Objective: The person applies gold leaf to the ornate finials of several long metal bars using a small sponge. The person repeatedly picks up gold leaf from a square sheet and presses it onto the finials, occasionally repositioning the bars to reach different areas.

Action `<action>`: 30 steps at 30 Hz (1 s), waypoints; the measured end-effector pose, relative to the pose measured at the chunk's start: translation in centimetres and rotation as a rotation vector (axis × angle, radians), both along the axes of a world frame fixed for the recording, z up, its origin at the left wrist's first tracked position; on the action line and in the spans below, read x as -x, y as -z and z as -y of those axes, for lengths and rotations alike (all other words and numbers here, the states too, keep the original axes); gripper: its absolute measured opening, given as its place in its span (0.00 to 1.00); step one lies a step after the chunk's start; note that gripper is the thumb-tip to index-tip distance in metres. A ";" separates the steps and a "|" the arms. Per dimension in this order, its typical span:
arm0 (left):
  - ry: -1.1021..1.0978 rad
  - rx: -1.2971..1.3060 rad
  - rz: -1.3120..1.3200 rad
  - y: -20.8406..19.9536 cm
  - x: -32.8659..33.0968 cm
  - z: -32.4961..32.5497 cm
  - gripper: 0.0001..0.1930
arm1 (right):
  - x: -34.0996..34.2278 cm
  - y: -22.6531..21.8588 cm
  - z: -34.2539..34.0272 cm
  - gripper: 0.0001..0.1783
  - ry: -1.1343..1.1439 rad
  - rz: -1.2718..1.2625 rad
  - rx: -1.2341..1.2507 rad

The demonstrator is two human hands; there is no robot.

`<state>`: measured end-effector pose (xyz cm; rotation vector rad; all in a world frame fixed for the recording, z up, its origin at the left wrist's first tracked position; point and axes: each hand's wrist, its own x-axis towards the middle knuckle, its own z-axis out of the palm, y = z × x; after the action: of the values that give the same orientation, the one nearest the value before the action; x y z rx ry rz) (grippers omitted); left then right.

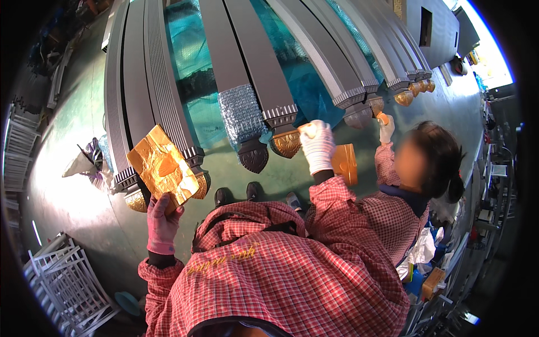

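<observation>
My left hand [163,224], in a pink glove, grips the lower corner of a cardboard piece [164,167] smeared with shiny gold paint. My right hand [318,147], in a white striped glove, is closed on a small tan pad [306,129], mostly covered by the fingers. It is beside a leaf-carved finial [286,144] coated gold, at the end of a grey fluted post [263,62]. Left of that finial is a dark, uncoated one [252,156], its post wrapped in bubble wrap [241,115]. Gold finials [202,185] also end the posts near my left hand.
At my right a co-worker in a checked jacket [387,216] holds an orange pad [383,118] against a finial in a gloved hand [386,130]. Another gold-smeared cardboard [345,163] shows beside my right forearm. Teal plastic film [193,67] lies between posts. A white metal rack [67,286] stands lower left.
</observation>
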<state>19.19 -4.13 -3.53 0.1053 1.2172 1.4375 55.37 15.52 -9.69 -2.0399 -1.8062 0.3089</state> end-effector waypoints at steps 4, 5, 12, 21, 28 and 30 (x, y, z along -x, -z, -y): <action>0.037 -0.008 0.001 0.0 -0.4 -0.3 0.15 | 2.5 2.0 1.3 0.17 -0.148 0.040 0.121; 0.034 -0.014 -0.003 -0.1 -0.5 -0.2 0.15 | 0.9 2.0 0.9 0.17 -0.031 -0.034 0.071; 0.051 0.042 -0.003 0.2 -0.8 -0.5 0.16 | 1.4 3.5 4.4 0.23 -0.212 -0.126 -0.139; 0.095 0.060 -0.048 0.6 -0.5 -0.6 0.13 | -3.3 5.1 3.4 0.20 -0.036 -0.365 -0.310; 0.154 0.121 -0.040 -0.3 -2.3 -3.9 0.13 | -5.5 4.1 3.8 0.22 0.125 -0.624 -0.357; 0.184 0.108 0.001 -0.4 -3.3 -5.0 0.13 | -4.6 6.3 5.8 0.26 0.090 -0.676 -0.288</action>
<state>22.46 0.85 -3.16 0.1391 1.2486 1.2106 59.97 9.68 -15.99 -1.5533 -1.2535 0.5891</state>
